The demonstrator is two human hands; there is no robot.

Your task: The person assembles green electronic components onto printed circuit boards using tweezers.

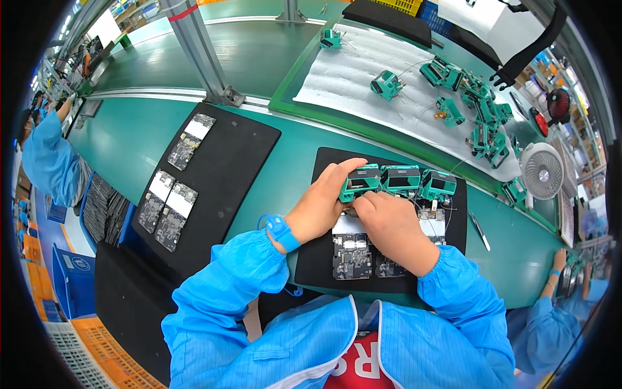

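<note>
A green desk spans the view I watch remotely through the head camera. Beyond it, a white sheet carries scattered green-framed parts. To the left I see a black mat; a second black mat lies directly before the wearer, whose blue sleeves reach in from below. Over this nearer mat, I see the left hand holding the leftmost of three green-framed units, fingers curled about its side. The right hand bends close against the same unit, fingertips bunched narrow at its near edge; I cannot tell what, if anything, they pinch. A round white fan stands at the right, near the sheet. Three circuit boards lie on the left mat; more boards lie on the nearer one, partly covered by the right hand. The three green-framed units line its far side, side by side. A slim pointed tool rests on the desk just right of the mat.
</note>
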